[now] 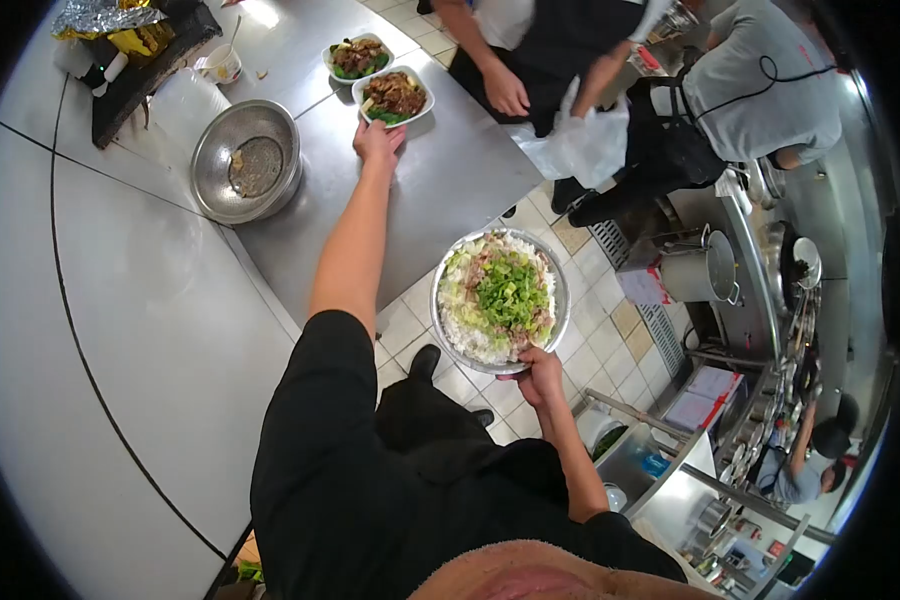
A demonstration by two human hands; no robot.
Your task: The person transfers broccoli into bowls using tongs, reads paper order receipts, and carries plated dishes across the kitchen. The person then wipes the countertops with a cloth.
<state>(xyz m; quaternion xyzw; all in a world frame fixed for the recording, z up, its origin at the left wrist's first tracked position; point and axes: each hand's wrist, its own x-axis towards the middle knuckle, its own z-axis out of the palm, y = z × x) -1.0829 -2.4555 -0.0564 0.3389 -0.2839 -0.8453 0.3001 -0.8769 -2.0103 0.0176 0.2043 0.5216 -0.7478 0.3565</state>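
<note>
My right hand point(538, 377) grips the near rim of a round metal bowl point(562, 318), thumb on top. It is held above the floor, heaped with white rice, chopped green leaves and pieces of meat. My left hand point(376, 143) reaches out over the steel table and has hold of the near edge of a white bowl point(423, 105) containing browned meat and greens. Its fingertips are partly hidden at the bowl. Just behind stands a second white bowl point(329, 62) with similar food.
On the steel table point(440, 185), a perforated metal basin point(198, 175) and a small cup point(222, 66) with a spoon stand at left. Across it, a person in a black apron point(610, 38) handles a plastic bag point(590, 140). A large pot point(692, 272) and cooking line are at right.
</note>
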